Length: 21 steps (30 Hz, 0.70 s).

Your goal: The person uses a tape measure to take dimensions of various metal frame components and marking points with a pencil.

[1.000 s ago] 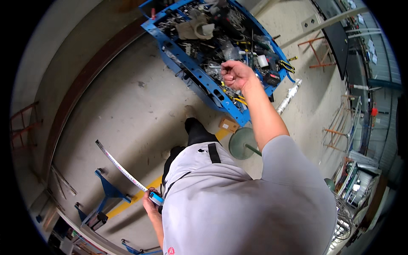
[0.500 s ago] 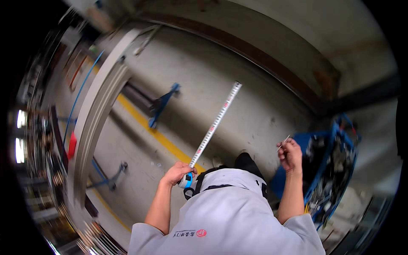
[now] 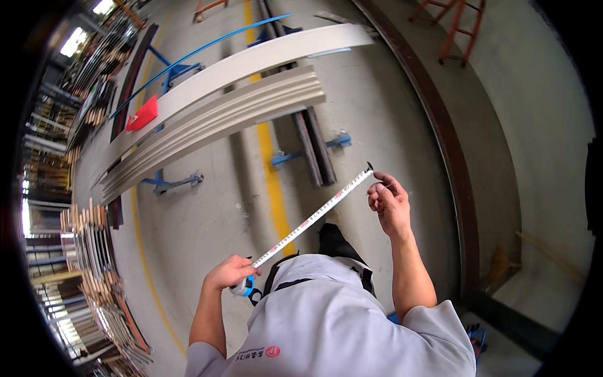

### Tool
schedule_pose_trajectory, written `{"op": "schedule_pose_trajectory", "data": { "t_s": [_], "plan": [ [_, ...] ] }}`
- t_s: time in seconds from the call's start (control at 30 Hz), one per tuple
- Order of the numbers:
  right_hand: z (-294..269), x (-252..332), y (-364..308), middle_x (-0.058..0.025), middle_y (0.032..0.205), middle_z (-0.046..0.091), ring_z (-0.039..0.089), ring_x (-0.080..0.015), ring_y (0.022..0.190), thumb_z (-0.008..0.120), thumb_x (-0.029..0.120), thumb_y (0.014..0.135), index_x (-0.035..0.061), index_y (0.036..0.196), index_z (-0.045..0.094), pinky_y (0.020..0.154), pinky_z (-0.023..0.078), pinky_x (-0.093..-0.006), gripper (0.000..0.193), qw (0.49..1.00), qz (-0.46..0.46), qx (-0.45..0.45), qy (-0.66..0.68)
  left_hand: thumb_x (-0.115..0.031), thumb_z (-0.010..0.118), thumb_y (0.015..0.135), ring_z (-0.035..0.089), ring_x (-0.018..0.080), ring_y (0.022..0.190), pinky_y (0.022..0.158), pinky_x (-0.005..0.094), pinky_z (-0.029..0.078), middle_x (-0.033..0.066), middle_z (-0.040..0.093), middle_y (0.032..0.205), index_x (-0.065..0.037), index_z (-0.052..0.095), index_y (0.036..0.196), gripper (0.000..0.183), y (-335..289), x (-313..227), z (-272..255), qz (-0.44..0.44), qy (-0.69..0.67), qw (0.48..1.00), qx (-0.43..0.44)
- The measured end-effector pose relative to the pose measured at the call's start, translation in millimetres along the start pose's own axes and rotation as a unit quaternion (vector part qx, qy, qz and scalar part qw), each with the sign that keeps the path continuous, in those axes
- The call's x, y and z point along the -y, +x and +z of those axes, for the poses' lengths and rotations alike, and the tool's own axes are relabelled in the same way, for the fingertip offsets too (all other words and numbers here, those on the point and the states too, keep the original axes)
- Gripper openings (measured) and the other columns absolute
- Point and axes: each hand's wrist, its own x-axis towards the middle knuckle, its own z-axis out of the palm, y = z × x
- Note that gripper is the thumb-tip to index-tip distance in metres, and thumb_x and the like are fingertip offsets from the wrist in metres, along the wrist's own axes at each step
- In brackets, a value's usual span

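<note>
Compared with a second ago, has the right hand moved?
Yes: the right hand has gone from above the cart to away from it, near the free end of the tape.

Grey floor, yellow stripes along it, blue stands on it at nine and twelve o'clock, brown strip at two, red ladder at one.

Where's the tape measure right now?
In the head view, lower left of centre: the tape measure is in the left hand, its blade slanting toward the right hand.
</note>
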Motion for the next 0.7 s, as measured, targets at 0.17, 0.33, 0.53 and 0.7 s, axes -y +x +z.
{"op": "schedule_pose_trajectory", "data": {
  "t_s": [0.17,0.33,0.53,0.7],
  "plan": [
    [57,5,75,-0.005,0.086,0.062,0.056,-0.011,0.069,0.069,0.008,0.095,-0.0075,0.123,0.062,0.06,0.043,-0.0241,0.033,0.989,0.01,0.087,-0.119,-0.021,0.063,0.088,0.058,0.0069,0.074,0.066,0.0242,0.046,-0.0014,0.067,0.079,-0.002,0.076,0.092,0.023,-20,-32,-49,-0.04,-0.014,0.999,-0.01],
    [92,9,136,-0.0023,0.08,0.064,0.056,-0.0091,0.067,0.074,0.007,0.091,-0.0046,0.123,0.066,0.059,0.046,-0.0244,0.035,0.984,-0.011,0.06,-0.167,-0.021,0.061,0.089,0.044,0.0045,0.053,0.049,0.0253,0.035,-0.0064,0.053,0.062,-0.006,0.076,0.095,0.023,3,-57,-106,-0.02,0.0,1.0,-0.011],
    [129,24,200,-0.0044,0.083,0.068,0.059,-0.0102,0.072,0.074,0.005,0.089,-0.0061,0.113,0.07,0.064,0.049,-0.0255,0.027,0.952,-0.058,0.029,-0.3,-0.017,0.059,0.087,0.048,0.0103,0.053,0.053,0.0314,0.043,0.002,0.052,0.058,-0.002,0.073,0.097,0.023,48,-123,-211,0.034,0.132,0.988,-0.067],
    [167,41,240,-0.0036,0.082,0.068,0.057,-0.0095,0.072,0.075,0.007,0.087,-0.0051,0.108,0.072,0.065,0.048,-0.0255,0.024,0.934,-0.084,-0.079,-0.339,-0.013,0.063,0.087,0.06,0.0253,0.061,0.058,0.0377,0.048,0.0142,0.062,0.071,0.0,0.071,0.097,0.018,107,-160,-315,0.278,0.211,0.93,-0.12]
  ]
}}
